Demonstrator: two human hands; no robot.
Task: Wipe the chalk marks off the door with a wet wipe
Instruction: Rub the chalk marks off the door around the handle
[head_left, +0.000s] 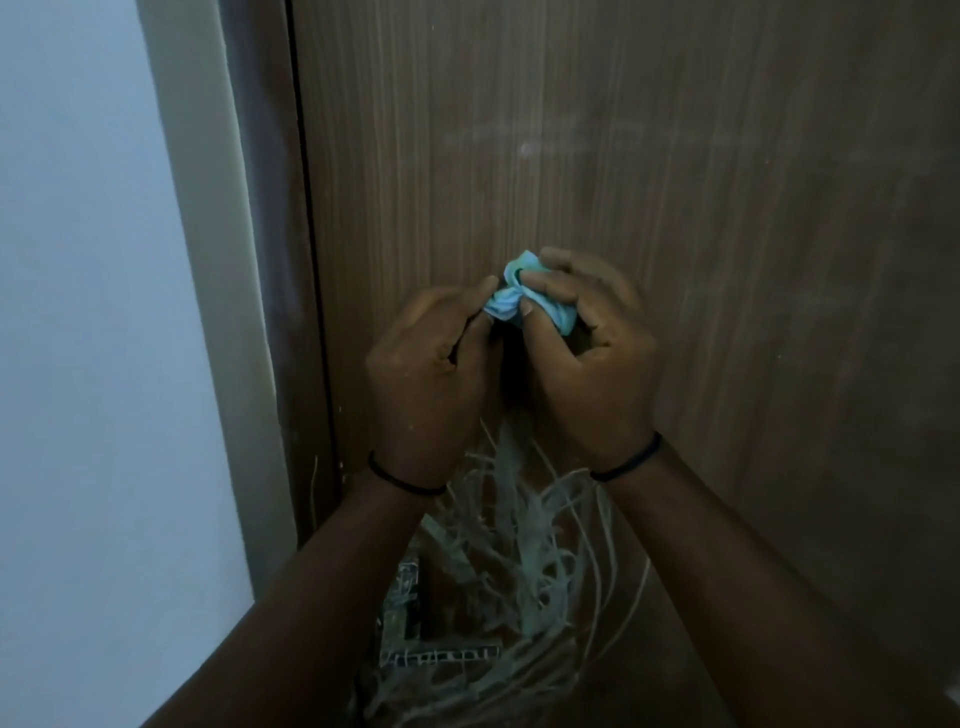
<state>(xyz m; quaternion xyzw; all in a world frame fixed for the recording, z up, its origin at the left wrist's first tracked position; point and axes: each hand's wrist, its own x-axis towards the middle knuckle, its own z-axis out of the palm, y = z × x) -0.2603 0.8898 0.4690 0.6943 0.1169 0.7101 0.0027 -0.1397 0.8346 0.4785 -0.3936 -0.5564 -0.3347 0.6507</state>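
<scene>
Fingers (545, 291) of both hands pinching the crumpled blue wipe (519, 299), left hand (431, 364) and right hand (597, 353) close before the wooden door (675, 182).

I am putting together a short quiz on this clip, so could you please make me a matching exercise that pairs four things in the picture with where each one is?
Things:
1. wet wipe
2. door
3. wall
4. dry straw-like fibres

Places:
A. pale surface at the far left of the view
B. bunched between the fingers of the left hand and right hand
C. low down, below the wrists
D. brown wood-grain surface filling the middle and right, with faint chalk marks

Pairs: 1-B, 2-D, 3-A, 4-C
</scene>
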